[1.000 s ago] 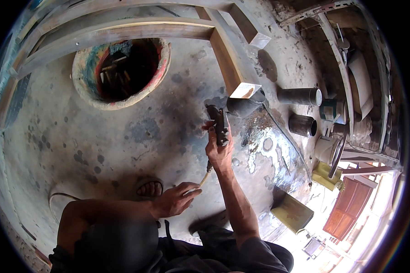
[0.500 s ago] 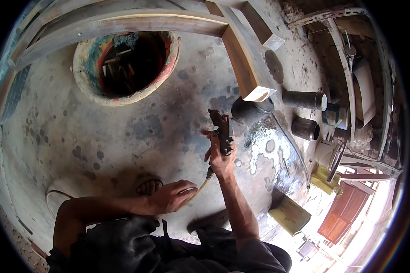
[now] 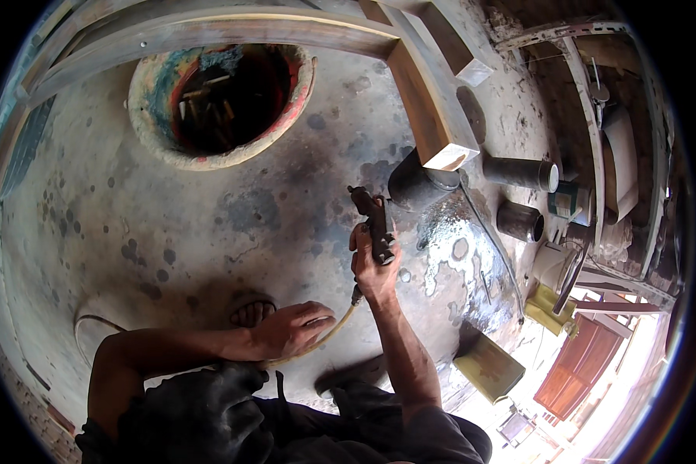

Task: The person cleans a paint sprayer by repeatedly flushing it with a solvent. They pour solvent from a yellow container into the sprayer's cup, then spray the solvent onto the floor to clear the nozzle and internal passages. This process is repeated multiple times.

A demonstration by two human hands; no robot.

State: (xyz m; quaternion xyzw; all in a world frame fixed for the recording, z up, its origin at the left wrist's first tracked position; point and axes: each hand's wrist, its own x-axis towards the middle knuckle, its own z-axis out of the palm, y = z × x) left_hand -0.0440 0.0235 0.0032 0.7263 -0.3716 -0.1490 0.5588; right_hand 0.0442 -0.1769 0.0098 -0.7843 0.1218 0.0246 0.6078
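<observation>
My right hand (image 3: 377, 267) is wrapped around a dark spray gun (image 3: 375, 224), its nozzle end pointing away from me. A pale yellow hose (image 3: 334, 331) runs from the base of the gun's handle back toward my body. Close to this hose is my left hand (image 3: 290, 331), held low in front of me with the fingers loosely stretched out; I see nothing gripped in it. Just beyond the gun stands a dark round container (image 3: 419, 184). A wooden frame's squared leg (image 3: 433, 127) ends above that container.
A paint-crusted round tub (image 3: 143, 116) holding sticks sits at the far left beneath the wooden frame rail (image 3: 232, 32). Dark cans (image 3: 520, 220) and a yellowish rectangular can (image 3: 489, 363) stand on the right. Wet shiny liquid (image 3: 460, 251) covers floor near a thin rod (image 3: 491, 232).
The view has shifted slightly, so the tub and frame sit a little higher and farther right. The right hand's fingers have drawn closer around the spray gun. My left hand stays nearly still.
</observation>
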